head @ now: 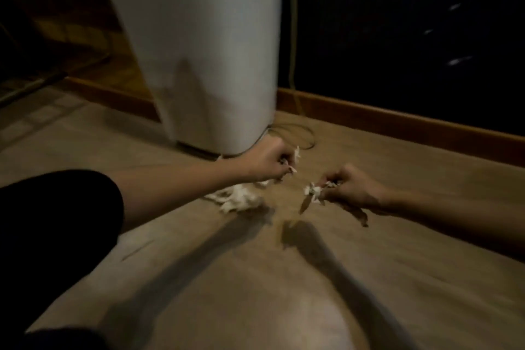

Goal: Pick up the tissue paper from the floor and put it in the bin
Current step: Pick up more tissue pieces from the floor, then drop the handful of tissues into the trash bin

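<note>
Tissue paper [238,197] crumpled on floor [255,278], long axis left-right, both hands clenched on scraps

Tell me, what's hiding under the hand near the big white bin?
Under the left hand a clump of white tissue paper lies on the floor. Small bits poke from its closed fingers. The arm covers part of the clump, so anything beneath it is hidden.

Open floor [255,293] lay clear in front. The bin [199,51] and skirting board [397,125] blocked the far side; a cable [295,136] looped beside the bin's base
</note>
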Motion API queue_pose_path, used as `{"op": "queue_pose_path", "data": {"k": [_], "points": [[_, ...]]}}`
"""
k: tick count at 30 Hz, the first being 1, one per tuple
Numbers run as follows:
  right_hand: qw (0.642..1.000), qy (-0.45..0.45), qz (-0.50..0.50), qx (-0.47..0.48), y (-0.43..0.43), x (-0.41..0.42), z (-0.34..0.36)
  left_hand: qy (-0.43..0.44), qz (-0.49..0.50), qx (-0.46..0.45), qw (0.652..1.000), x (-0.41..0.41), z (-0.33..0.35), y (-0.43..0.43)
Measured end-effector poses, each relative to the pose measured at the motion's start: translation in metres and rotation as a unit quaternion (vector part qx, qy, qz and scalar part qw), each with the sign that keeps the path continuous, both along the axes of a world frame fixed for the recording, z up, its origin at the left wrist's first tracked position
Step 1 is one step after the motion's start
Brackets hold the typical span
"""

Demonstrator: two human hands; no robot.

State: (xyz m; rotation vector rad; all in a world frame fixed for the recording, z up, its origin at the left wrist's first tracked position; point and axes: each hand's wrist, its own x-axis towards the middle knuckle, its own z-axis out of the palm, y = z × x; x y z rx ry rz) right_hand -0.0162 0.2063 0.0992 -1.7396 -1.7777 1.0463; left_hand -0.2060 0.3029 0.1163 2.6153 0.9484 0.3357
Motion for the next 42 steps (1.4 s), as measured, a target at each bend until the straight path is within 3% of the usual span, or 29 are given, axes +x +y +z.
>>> {"op": "queue_pose_path", "data": {"k": [4, 10, 14, 18, 22, 25, 27, 29, 33, 36, 39, 42], "points": [[0.985, 0.010, -0.169, 0.044, -0.037, 0.090, 0.004, -0.043, -0.062, -0.017, 0.997, 0.142, 0.018, -0.010], [0.913, 0.004, -0.398, 0.088, -0.126, 0.255, 0.033, -0.086, -0.110, -0.067, 0.988, 0.340, 0.037, -0.073], [0.824, -0.087, -0.526, 0.190, -0.177, 0.361, 0.083, -0.138, -0.198, -0.054, 0.969, 0.462, 0.075, -0.124], [0.738, -0.174, -0.593, 0.271, -0.219, 0.454, 0.115, -0.177, -0.302, 0.004, 0.937, 0.571, 0.111, -0.184], [0.675, -0.183, -0.652, 0.294, -0.236, 0.528, 0.120, -0.167, -0.339, 0.015, 0.926, 0.657, 0.126, -0.221], [0.692, -0.128, -0.673, 0.225, -0.243, 0.565, 0.105, -0.091, -0.356, -0.033, 0.929, 0.689, 0.116, -0.222], [0.714, -0.091, -0.675, 0.159, -0.249, 0.578, 0.092, -0.103, -0.356, -0.059, 0.927, 0.692, 0.106, -0.213], [0.708, -0.094, -0.686, 0.136, -0.253, 0.583, 0.084, -0.137, -0.335, -0.068, 0.930, 0.683, 0.098, -0.201], [0.711, -0.194, -0.661, 0.140, -0.235, 0.547, 0.078, -0.104, -0.376, 0.017, 0.921, 0.645, 0.074, -0.182], [0.731, -0.294, -0.581, 0.203, -0.202, 0.492, 0.074, -0.076, -0.378, 0.055, 0.921, 0.603, 0.069, -0.158], [0.782, -0.317, -0.481, 0.238, -0.149, 0.424, 0.074, -0.050, -0.338, 0.067, 0.938, 0.533, 0.073, -0.107], [0.850, -0.309, -0.373, 0.206, -0.087, 0.344, 0.077, -0.008, -0.281, 0.065, 0.957, 0.432, 0.079, -0.040]]}}
